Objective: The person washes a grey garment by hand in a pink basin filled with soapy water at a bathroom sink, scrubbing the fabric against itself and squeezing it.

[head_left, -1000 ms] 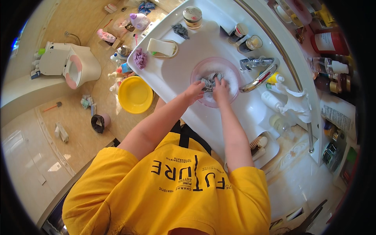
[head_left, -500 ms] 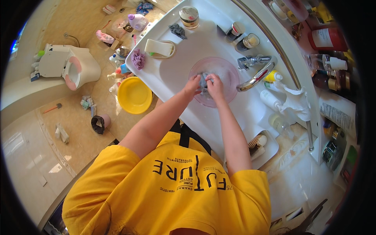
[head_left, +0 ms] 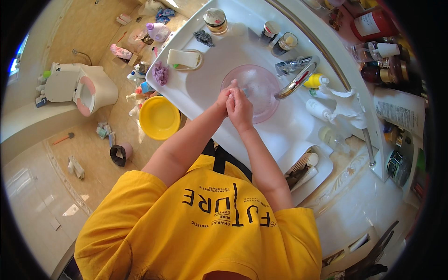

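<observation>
Hands, two, bare, pressed together over the left part of the pink basin. Left hand: partly covered by the other; state of its fingers cannot be told. Right hand: fingers clenched against the left; whether anything is enclosed between the palms is hidden.

Pink basin, one, round, translucent: standing in the white sink, holding cloudy water with foam.

Faucet, chrome, curved: spout end at the basin's right edge.

White surface around the sink, left corner: purple ruffled scrunchie; beside it, white block on an oval dish. Further along: dark grey crumpled bundle, next to a lidded glass jar.

Far side, behind the faucet: two dark lidded jars, side by side. Right of the faucet: yellow bottle; white bottle.

Floor, left: yellow basin, round; toilet, lid raised.
</observation>
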The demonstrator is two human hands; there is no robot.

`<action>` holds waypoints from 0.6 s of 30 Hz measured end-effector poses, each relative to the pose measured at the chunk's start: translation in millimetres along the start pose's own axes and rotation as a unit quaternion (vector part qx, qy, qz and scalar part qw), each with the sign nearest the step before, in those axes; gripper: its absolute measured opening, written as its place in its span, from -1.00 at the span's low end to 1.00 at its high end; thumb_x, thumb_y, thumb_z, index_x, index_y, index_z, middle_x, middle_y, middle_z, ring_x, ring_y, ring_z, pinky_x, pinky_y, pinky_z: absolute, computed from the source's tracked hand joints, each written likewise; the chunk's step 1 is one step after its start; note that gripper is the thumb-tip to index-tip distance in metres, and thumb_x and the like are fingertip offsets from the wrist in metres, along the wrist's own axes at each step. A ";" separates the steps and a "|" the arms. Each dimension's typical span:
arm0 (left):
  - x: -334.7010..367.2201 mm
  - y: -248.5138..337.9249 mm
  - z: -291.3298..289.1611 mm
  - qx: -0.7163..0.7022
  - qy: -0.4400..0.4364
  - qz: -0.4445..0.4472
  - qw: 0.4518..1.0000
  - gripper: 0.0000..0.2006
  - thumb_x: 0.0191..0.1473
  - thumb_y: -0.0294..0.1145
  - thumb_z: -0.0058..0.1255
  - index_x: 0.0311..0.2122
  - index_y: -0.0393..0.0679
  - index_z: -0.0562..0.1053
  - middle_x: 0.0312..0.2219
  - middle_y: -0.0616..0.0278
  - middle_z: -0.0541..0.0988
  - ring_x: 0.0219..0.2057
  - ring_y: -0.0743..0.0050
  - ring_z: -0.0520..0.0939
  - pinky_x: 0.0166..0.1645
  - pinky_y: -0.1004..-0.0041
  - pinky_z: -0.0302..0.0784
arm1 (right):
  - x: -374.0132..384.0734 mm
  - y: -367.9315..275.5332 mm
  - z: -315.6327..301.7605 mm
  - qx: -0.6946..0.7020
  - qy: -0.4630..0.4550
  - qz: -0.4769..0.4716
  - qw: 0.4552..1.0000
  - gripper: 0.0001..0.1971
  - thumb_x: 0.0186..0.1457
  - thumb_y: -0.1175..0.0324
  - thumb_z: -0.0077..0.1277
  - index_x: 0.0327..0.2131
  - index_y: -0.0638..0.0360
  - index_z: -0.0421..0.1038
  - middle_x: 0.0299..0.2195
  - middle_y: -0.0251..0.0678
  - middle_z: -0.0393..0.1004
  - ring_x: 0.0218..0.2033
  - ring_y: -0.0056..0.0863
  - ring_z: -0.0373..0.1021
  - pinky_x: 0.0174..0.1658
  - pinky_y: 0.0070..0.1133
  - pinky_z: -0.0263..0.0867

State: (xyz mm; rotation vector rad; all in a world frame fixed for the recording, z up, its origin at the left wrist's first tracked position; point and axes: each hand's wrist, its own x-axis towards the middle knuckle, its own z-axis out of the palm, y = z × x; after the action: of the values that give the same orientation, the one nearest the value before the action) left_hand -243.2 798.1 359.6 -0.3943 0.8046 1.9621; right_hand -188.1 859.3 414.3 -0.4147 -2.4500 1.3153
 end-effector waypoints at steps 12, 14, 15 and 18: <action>-8.9 -3.9 7.8 0.147 0.197 -0.123 0.962 -0.55 0.05 -0.08 -0.38 -0.10 -0.26 0.19 -0.29 0.06 0.37 -0.37 0.27 0.45 -0.25 0.32 0.42 | 17.4 104.2 -6.1 -0.057 -0.026 0.127 0.990 -0.86 -0.04 0.38 -0.25 -0.35 0.10 0.24 -0.41 -0.18 0.36 -0.37 -0.16 0.30 -0.34 -0.38 0.22; -11.2 -1.8 3.6 0.131 0.234 -0.116 0.956 -0.54 0.05 -0.10 -0.34 -0.05 -0.24 0.15 -0.21 0.06 0.31 -0.33 0.24 0.44 -0.21 0.33 0.39 | 13.6 120.8 -5.4 -0.106 -0.054 0.152 0.981 -0.80 -0.04 0.37 -0.21 -0.27 0.10 0.24 -0.33 -0.12 0.32 -0.31 -0.13 0.26 -0.26 -0.39 0.21; -10.9 -1.6 5.1 0.125 0.247 -0.114 0.954 -0.54 0.05 -0.11 -0.33 -0.03 -0.23 0.13 -0.17 0.05 0.28 -0.31 0.23 0.44 -0.19 0.33 0.38 | 12.1 125.8 -9.9 -0.123 -0.061 0.159 0.978 -0.75 -0.05 0.35 -0.20 -0.22 0.08 0.22 -0.28 -0.09 0.28 -0.27 -0.13 0.24 -0.23 -0.38 0.19; -9.9 -7.3 -6.0 0.214 0.246 -0.103 0.940 -0.54 0.03 -0.17 -0.27 0.00 -0.20 0.11 -0.08 0.08 0.20 -0.25 0.20 0.41 -0.16 0.33 0.36 | -4.6 152.6 4.9 -0.253 -0.142 0.080 0.954 -0.59 -0.10 0.40 -0.16 -0.08 -0.01 0.15 -0.08 -0.08 0.12 -0.10 -0.13 0.13 -0.10 -0.40 0.14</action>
State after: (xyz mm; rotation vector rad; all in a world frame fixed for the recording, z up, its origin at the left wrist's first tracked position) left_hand -232.2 790.1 358.2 -0.6857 1.4147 1.4504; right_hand -170.9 934.9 282.8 -0.5909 -3.0546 0.8269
